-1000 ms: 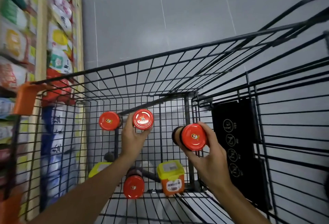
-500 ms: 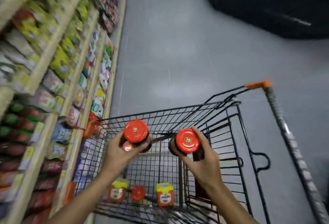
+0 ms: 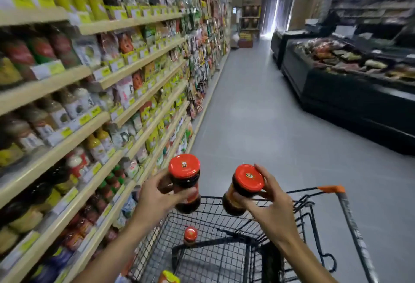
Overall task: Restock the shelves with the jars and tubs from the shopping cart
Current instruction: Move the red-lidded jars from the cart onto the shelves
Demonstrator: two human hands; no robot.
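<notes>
Both hands grip red-lidded jars above the shopping cart (image 3: 224, 226), left hand (image 3: 157, 195) on the left jar (image 3: 186, 183), right hand (image 3: 271, 201) on the right jar (image 3: 243, 189), and I judge the shelves (image 3: 94, 94) (left of the cart) nearer the left hand, jars roughly upright.

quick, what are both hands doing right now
Left hand: holding a red-lidded jar, above the cart.
Right hand: holding another red-lidded jar, tilted.

Dim aisle, glare from far doorway (image 3: 272, 10), shelves (image 3: 67, 80) motion-blurred at left, wide-angle edge distortion
</notes>
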